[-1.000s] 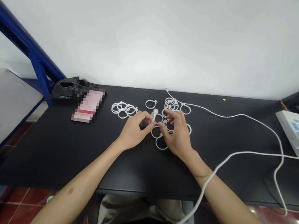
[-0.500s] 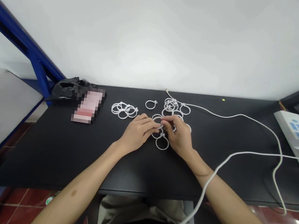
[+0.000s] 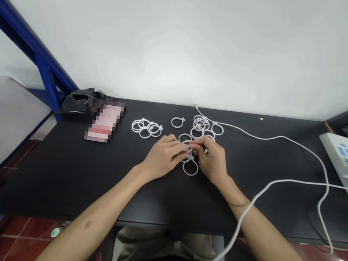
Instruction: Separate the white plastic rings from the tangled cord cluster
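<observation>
Over the middle of the black table, my left hand point(image 3: 164, 156) and my right hand point(image 3: 211, 160) meet with fingertips pinched together. Between them is a thin white plastic ring point(image 3: 186, 142), like a curtain ring, partly covered by the fingers. Another white ring point(image 3: 190, 168) with a small eyelet lies just below the fingertips. More such rings point(image 3: 200, 123) lie in a loose heap behind my right hand, some hidden by it. To the left, several rings form a separate cluster point(image 3: 146, 129). A single ring point(image 3: 177, 122) lies between the two groups.
A pixelated pink item point(image 3: 106, 122) and a crumpled black plastic bag point(image 3: 80, 101) sit at the left. A white cable point(image 3: 267, 139) runs across the table, and another cable point(image 3: 240, 221) crosses before my right forearm. A white-and-blue box-like object point(image 3: 346, 160) stands at the right edge.
The view has shifted slightly. Both hands stay together at the ring, with my right hand a little lower and now covering a ring that showed at its right side.
</observation>
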### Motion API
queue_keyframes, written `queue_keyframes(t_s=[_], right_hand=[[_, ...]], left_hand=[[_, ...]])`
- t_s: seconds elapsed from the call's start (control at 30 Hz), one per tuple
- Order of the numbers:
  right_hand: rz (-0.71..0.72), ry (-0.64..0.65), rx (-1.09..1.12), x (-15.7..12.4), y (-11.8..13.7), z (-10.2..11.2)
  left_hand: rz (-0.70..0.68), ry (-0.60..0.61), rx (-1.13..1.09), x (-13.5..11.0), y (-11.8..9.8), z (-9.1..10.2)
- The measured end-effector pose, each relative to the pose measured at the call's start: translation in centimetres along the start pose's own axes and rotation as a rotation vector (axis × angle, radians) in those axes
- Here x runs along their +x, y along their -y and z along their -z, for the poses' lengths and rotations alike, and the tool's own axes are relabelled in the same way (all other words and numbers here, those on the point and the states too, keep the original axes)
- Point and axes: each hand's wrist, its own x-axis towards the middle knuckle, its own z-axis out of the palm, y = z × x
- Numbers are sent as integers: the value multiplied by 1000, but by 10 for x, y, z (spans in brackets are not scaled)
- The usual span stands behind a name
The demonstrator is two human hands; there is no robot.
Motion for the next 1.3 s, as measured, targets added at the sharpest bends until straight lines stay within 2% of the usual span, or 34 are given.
queue_keyframes(t_s=[0.17, 0.23, 0.3, 0.43, 0.57, 0.73, 0.87, 1.13, 1.3], right_hand=[[-44, 66, -61, 2, -1, -2], [-52, 58, -105, 8, -2, -1], [4, 51, -186, 18, -5, 0], [137, 197, -378, 47, -19, -7], [246, 342, -496, 76, -35, -27], [215, 434, -628, 90, -41, -45], [184, 380, -579, 81, -33, -40], [205, 186, -223, 43, 4, -4], [90, 84, -46, 22, 9, 1]], left_hand=[[30, -21, 52, 2, 3, 2], [78, -81, 147, 3, 8, 4], [170, -149, 261, 3, 16, 9], [374, -240, 424, 0, 39, 21], [432, -280, 555, -7, 57, 27], [464, -284, 550, -6, 56, 29], [434, -269, 473, 0, 45, 29], [100, -106, 245, 3, 25, 17], [65, -85, 155, 2, 21, 12]])
